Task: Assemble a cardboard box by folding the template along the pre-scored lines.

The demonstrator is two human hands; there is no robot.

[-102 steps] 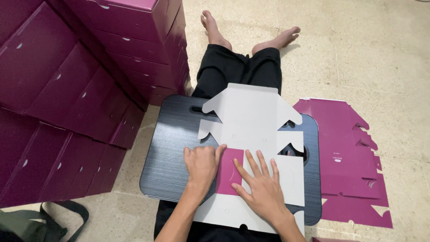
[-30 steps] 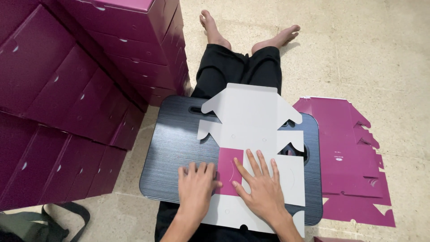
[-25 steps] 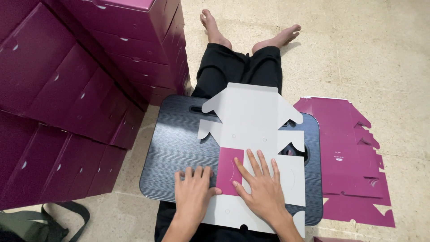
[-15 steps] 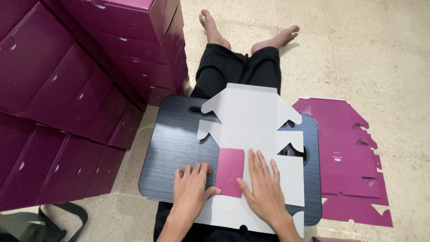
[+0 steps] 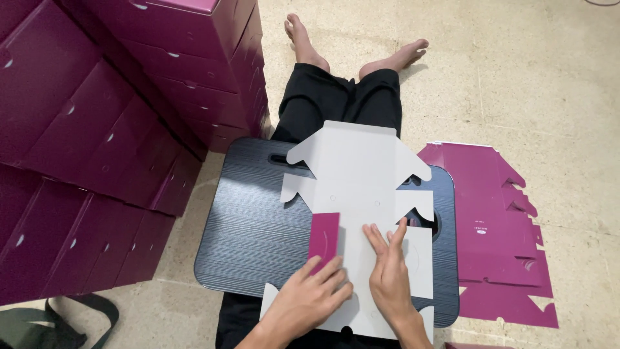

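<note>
Fingers of my left hand (image 5: 310,298) lie loosely spread, tips pressing down the folded magenta flap (image 5: 325,240) of the flat white die-cut cardboard box blank (image 5: 359,194), so the crease sets. My right hand (image 5: 389,274) rests flat beside it, fingers slightly fanned, pinning the blank's middle panel against the dark ribbed lap board (image 5: 258,226) across my legs so nothing slides.

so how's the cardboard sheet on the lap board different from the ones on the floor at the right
The sheet on the lap board lies white side up with one flap folded over, showing magenta; the floor stack lies magenta side up, fully flat. Both hands, left hand and right hand, press the board sheet; nothing touches the floor stack. Both are die-cut box blanks.
</note>
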